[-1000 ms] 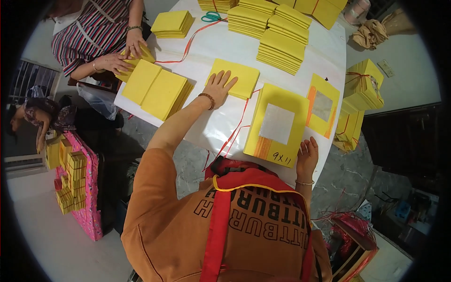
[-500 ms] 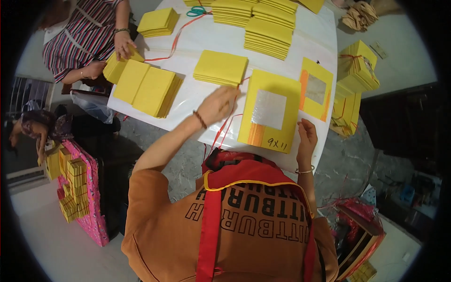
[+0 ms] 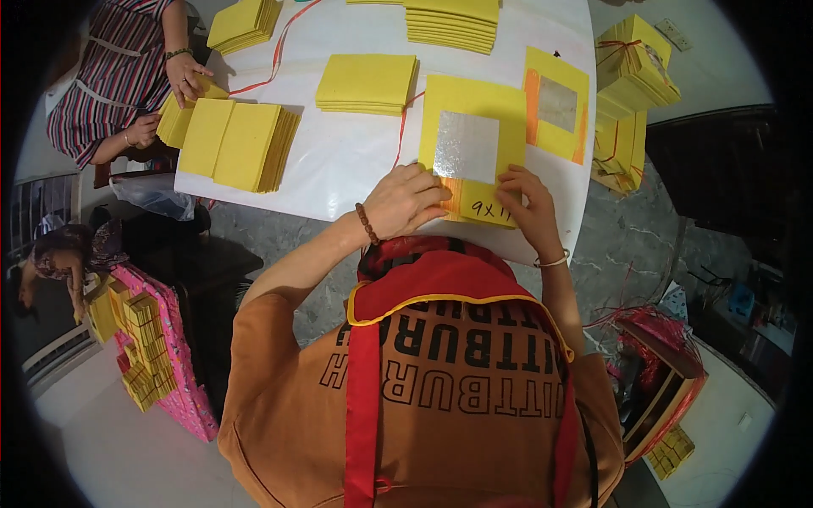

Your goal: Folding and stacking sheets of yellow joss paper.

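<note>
In front of me at the table's near edge lies a flat yellow paper bundle (image 3: 474, 102) with a silvery square patch, an orange strip and handwriting on top. My left hand (image 3: 408, 201) grips its lower left edge, fingertips over the orange strip. At its lower right edge, my right hand (image 3: 527, 206) has its fingers curled over the side, partly covering the handwriting. A red string (image 3: 401, 134) runs across the table just left of the bundle. Beyond it sits a stack of folded yellow paper (image 3: 368, 82). A similar yellow piece (image 3: 556, 106) with orange strips lies flat to the right.
Another person's hands (image 3: 185, 80) hold yellow paper at the far left, beside more yellow stacks (image 3: 246, 144). Further stacks (image 3: 453, 21) stand at the back of the white table (image 3: 330, 165). Tied yellow bundles (image 3: 631, 76) rise beyond the right edge. A pink-covered surface (image 3: 179, 356) carries yellow bundles.
My left hand has left the red string and come to the bundle's lower left. My right hand has moved onto its right edge. The view has shifted, so the table sits higher.
</note>
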Available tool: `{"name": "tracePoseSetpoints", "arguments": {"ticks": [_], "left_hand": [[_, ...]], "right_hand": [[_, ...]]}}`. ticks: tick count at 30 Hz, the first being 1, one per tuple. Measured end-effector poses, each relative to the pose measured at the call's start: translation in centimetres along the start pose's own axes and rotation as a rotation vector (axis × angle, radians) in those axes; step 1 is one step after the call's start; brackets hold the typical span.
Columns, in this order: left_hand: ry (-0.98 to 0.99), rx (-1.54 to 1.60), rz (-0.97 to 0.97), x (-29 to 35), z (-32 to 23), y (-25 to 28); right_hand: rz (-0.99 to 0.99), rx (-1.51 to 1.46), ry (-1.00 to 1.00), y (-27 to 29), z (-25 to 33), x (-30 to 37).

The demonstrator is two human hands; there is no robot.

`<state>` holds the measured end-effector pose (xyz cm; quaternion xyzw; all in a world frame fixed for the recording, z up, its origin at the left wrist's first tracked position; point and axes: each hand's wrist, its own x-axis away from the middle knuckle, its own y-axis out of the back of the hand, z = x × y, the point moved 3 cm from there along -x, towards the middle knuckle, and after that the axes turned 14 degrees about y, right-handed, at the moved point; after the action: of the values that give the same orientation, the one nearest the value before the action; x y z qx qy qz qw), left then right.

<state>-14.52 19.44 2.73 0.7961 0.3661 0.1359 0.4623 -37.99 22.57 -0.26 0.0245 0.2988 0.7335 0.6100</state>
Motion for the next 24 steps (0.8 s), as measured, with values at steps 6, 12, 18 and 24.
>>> {"name": "tracePoseSetpoints", "arguments": {"ticks": [6,12,18,24], "left_hand": [[0.095,0.242,0.017,-0.9,1.0,-0.5],[0.290,0.398,0.224,-1.8,2.2,-0.2],[0.420,0.592,0.336,-2.4,3.1,-0.4],[0.508,0.630,0.419,-2.6,3.6,-0.7]], "right_hand": [[-0.147,-0.330,-0.079,0.4,-0.7,0.6],[-0.111,-0.265,-0.135,0.2,-1.0,1.0],[-0.140,-0.267,-0.125,0.3,-1.1,0.8],[-0.177,-0.351,-0.062,0.4,-1.0,0.8]]}}
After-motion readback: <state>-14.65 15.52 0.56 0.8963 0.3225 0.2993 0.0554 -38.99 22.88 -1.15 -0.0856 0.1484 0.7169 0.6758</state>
